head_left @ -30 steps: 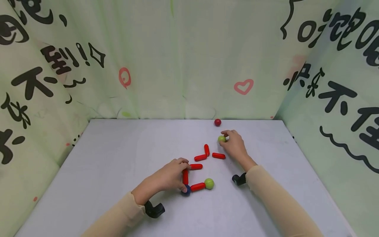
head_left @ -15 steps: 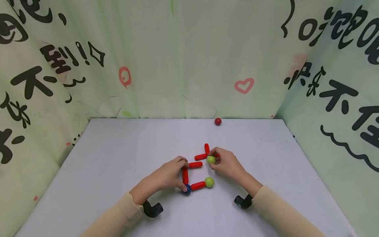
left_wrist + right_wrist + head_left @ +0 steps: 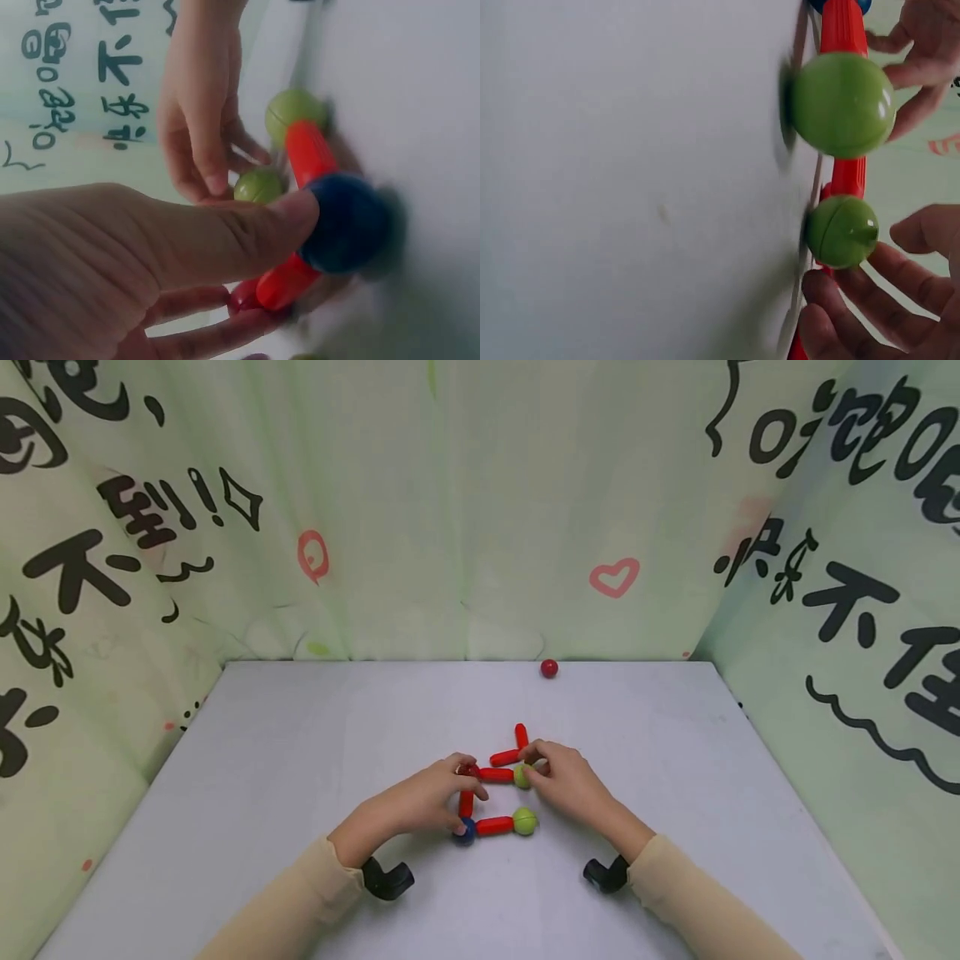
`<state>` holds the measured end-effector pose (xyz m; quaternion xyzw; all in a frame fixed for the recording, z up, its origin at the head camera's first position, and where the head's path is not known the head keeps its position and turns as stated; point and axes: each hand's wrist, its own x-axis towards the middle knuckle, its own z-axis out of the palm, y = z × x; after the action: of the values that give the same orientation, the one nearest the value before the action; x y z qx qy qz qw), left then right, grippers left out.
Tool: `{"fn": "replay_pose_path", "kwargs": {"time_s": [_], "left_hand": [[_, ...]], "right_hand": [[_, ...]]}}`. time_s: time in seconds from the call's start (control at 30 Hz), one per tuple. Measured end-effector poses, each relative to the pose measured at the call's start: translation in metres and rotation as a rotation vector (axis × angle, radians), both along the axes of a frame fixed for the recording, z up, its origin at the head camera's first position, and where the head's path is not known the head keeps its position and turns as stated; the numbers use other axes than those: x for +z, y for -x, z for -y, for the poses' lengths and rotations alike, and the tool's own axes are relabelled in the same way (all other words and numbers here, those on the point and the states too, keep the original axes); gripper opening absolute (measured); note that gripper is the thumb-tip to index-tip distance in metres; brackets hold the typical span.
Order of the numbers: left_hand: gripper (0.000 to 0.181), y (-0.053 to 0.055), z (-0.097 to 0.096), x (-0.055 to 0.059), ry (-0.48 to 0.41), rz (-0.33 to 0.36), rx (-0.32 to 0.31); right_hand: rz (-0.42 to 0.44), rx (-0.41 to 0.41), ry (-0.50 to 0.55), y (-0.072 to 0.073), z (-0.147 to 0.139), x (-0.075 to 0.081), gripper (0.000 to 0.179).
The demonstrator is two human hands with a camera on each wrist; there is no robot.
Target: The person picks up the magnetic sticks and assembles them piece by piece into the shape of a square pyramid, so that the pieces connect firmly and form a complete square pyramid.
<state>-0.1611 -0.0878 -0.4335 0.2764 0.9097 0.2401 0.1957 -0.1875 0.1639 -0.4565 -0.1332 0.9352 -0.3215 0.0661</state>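
On the table lies a figure of red rods and balls, bent like a square with its right side open. My left hand (image 3: 427,793) grips its left side, thumb on the blue ball (image 3: 346,223) and fingers by the dark red ball (image 3: 246,297). A red rod (image 3: 495,826) runs from the blue ball to a green ball (image 3: 525,821). The upper red rod (image 3: 497,775) ends at a second green ball (image 3: 844,231). My right hand (image 3: 573,785) is beside that ball, fingertips close to it; its thumb stands apart from the ball in the right wrist view.
Behind the figure lie loose red rods, one upright in view (image 3: 521,735) and one slanted (image 3: 504,758); my right hand hides part of this spot. A red ball (image 3: 549,668) sits at the far edge of the white table (image 3: 300,718). Printed curtains (image 3: 525,510) surround it.
My right hand has carried the green ball from the back towards me and left, to the end of the upper red rod; its thumb is now off the ball. The left hand stays on the figure.
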Motion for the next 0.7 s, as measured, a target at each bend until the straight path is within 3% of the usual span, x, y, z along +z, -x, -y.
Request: {"fn": "replay_pose_path", "kwargs": {"time_s": [0.23,0.47,0.7], "left_hand": [[0.027,-0.007,-0.006,0.003,0.091,-0.087,-0.090],[0.025,-0.005,-0.002,0.003,0.079,-0.137,-0.149],[0.040,0.003,0.002,0.004,0.056,-0.109,-0.131]], "right_hand": [[-0.097,0.119,-0.092,0.019,0.002,0.007,0.022],[0.013,0.229,-0.218,0.041,0.012,0.016,0.023],[0.065,0.222,-0.212,0.053,0.021,0.014,0.024]]}}
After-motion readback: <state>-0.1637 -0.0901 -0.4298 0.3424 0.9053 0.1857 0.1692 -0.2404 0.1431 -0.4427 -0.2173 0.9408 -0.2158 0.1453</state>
